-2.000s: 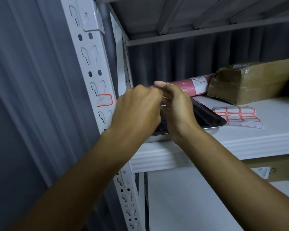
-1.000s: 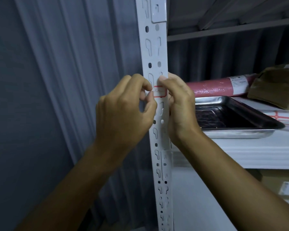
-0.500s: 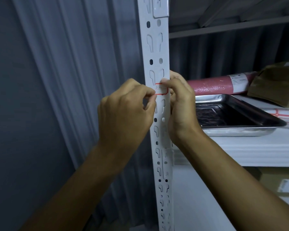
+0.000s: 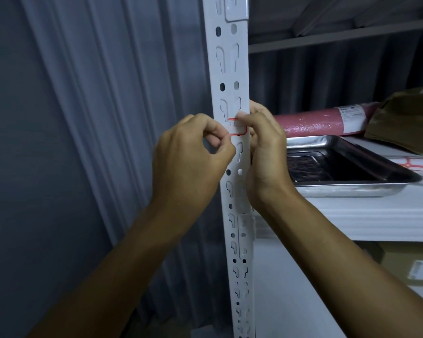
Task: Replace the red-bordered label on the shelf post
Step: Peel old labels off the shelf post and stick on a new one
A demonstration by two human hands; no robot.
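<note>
Two bare hands are up at the white perforated metal shelf post (image 4: 232, 69), one on each side of it. Stuck on the front face of that post, between the hands, sits the small white label with a red border (image 4: 236, 128), some faint handwriting on it that cannot be read. Left hand (image 4: 191, 162) is curled in, thumb and forefinger pinched together right at the label's lower left corner — whether they have hold of the edge cannot be told. Right hand (image 4: 264, 152) wraps round the post's right edge, its thumb pressed flat on the label's upper right part, the other fingers hidden behind the post. Over on the white shelf board (image 4: 352, 215) to the right lies a shiny rectangular steel tray (image 4: 347, 172), and just beyond it a sheet of spare red-bordered labels (image 4: 418, 164) at the frame edge. Behind the tray rests a pink plastic-wrapped roll (image 4: 320, 123), touching a brown taped parcel (image 4: 405, 118) — grey pleated curtain (image 4: 95, 118) hanging to the post's left
</note>
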